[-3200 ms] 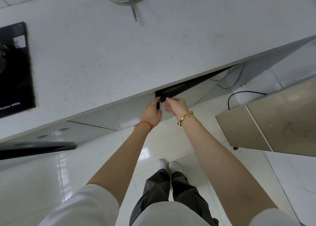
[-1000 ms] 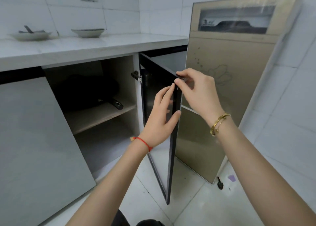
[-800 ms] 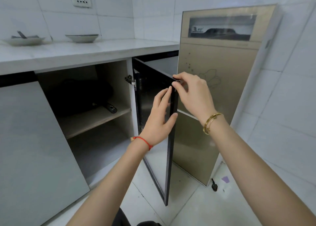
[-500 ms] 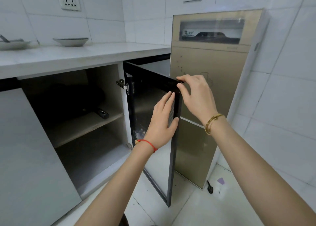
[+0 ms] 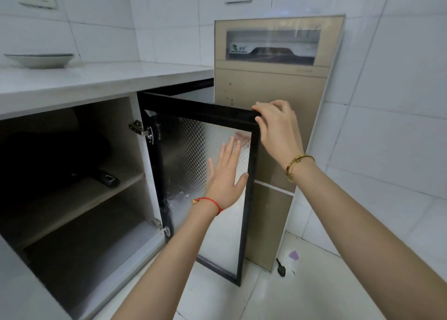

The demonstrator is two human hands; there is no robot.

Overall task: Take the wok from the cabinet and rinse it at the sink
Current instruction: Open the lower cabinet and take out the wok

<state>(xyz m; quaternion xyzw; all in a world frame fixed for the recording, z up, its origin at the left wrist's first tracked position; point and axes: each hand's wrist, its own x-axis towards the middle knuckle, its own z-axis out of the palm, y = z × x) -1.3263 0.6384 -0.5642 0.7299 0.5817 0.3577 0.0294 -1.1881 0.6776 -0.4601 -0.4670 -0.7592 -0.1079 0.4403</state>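
**Door open; wok not yet touched**

Cabinet door [image 5: 205, 174] stands swung out. Left hand [image 5: 226, 177] lies flat against its frosted panel, fingers straight and spread. Right hand [image 5: 275, 128] curls over the door's top outer corner, gripping the frame.

Wok [image 5: 48, 160] sits dark on the upper shelf [image 5: 79, 198] inside the cabinet, to the left of both hands and deeper in. Its handle [image 5: 107, 178] runs out rightward toward the opening. Left hand is nearer; judged the likelier one to reach in for the handle.

No legible text; blurred logo on the gold appliance [image 5: 271, 82].
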